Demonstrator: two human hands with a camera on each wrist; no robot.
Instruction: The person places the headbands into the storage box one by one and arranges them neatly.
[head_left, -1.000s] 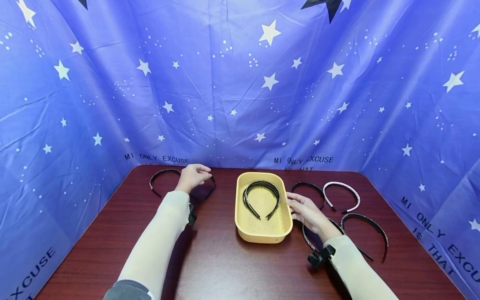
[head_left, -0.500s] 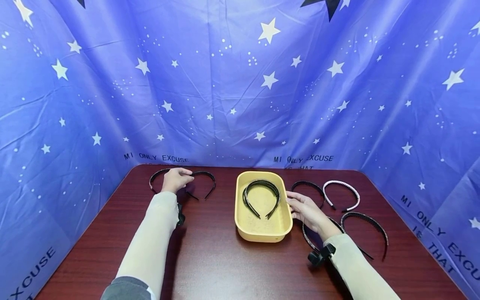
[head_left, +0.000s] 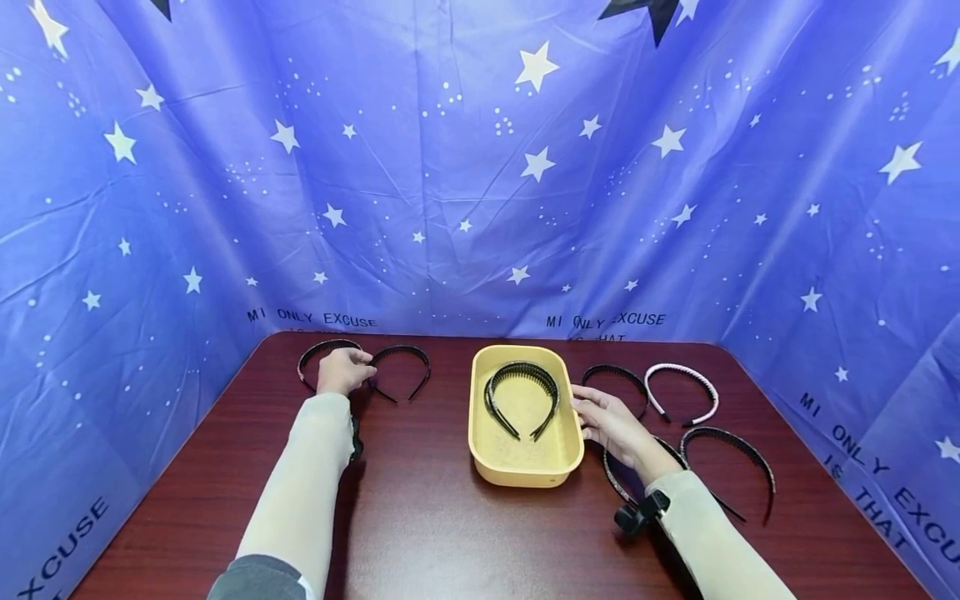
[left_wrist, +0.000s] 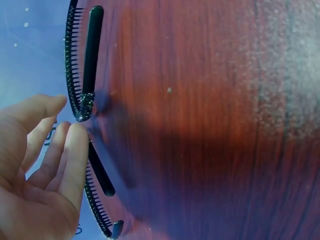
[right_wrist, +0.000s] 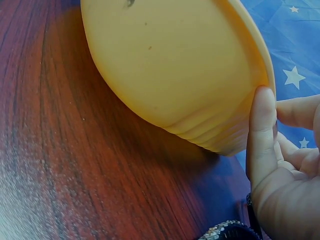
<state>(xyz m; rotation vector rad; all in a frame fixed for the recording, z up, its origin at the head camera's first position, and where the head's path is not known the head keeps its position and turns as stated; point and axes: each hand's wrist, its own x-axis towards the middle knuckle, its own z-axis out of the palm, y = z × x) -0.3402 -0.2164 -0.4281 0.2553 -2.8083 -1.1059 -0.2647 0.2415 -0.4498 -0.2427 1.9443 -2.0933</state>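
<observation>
My left hand [head_left: 343, 371] is over the back left of the table, fingers relaxed. It is between two black toothed headbands: the left one [head_left: 303, 363] is partly hidden behind it, and the right one [head_left: 405, 350] is by the fingertips. In the left wrist view a gap shows between thumb and fingers, close to the end of the upper headband [left_wrist: 70, 60]. A yellow plastic box [head_left: 487, 467] holds black headbands [head_left: 555, 387] lying together. My right hand [head_left: 615, 425] touches the box's right wall with extended fingers; in the right wrist view the thumb rests against the wall [right_wrist: 180, 65].
To the right lie a black headband [head_left: 611, 367], a pale pink headband [head_left: 682, 367], another dark headband [head_left: 731, 433] and one with a patterned band [head_left: 615, 479], partly under my right hand. A blue star-print curtain [head_left: 480, 167] surrounds the dark red table [head_left: 435, 533].
My left hand has moved left and slightly down, from over the right headband to between the two left ones. My right hand and the box have stayed put.
</observation>
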